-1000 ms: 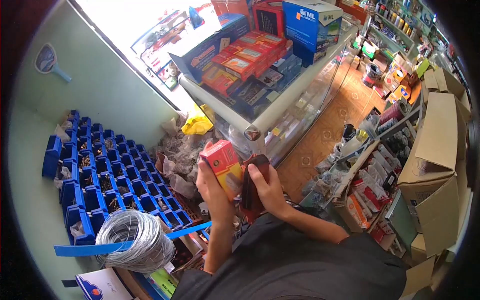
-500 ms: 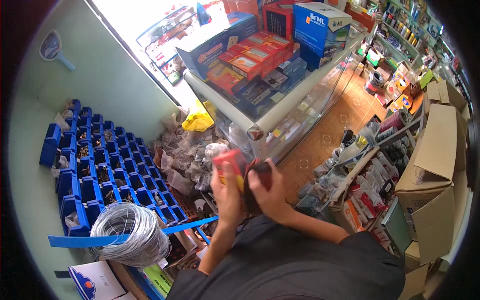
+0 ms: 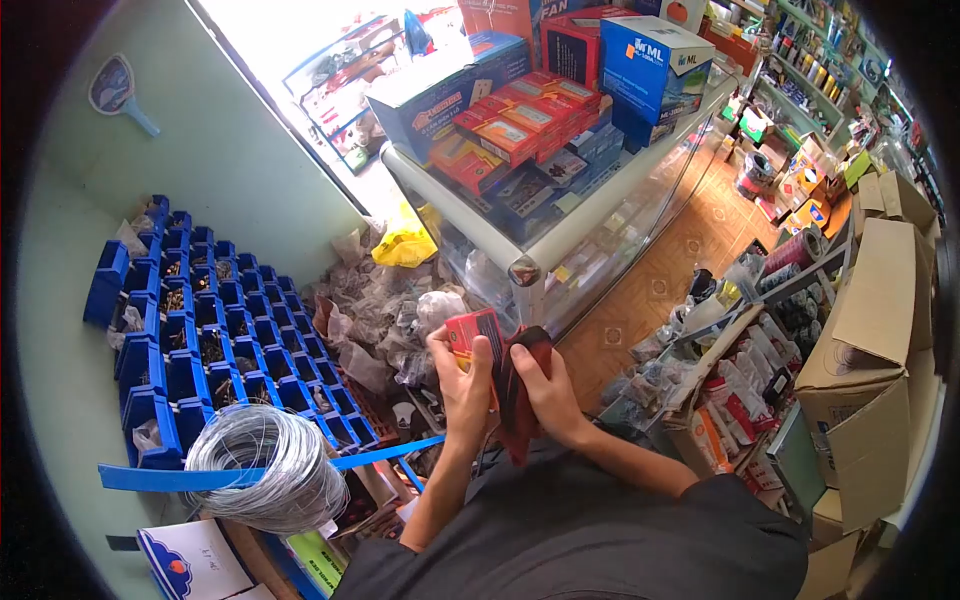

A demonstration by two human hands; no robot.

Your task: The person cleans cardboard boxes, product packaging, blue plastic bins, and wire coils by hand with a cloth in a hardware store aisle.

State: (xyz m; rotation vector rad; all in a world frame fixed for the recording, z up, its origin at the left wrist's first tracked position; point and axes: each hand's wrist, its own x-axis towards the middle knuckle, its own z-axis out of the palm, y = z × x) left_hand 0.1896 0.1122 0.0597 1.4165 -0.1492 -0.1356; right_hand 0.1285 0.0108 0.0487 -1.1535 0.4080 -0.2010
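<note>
My left hand [image 3: 464, 392] is closed around a small red box [image 3: 472, 330] with a dark side and some yellow low on it. Beside it, my right hand [image 3: 551, 397] grips a limp dark-red and black cloth [image 3: 516, 425], whose lower end hangs down in front of my dark shirt. The cloth lies against or very near the box; whether they touch is hard to tell. Both hands are held in front of my chest, below the near corner of a glass display counter [image 3: 525, 270].
Blue parts bins [image 3: 222, 330] stand in rows at the left, with a coil of wire [image 3: 262, 470] below them. Plastic bags [image 3: 375, 310] are heaped beyond my hands. Stacked red boxes [image 3: 525, 115] lie on the counter; open cardboard boxes [image 3: 860, 370] stand at the right.
The red box and the cloth, blurred earlier, now show sharply. The cloth hangs lower and more spread out, and my right thumb now lies along it. The view has shifted slightly.
</note>
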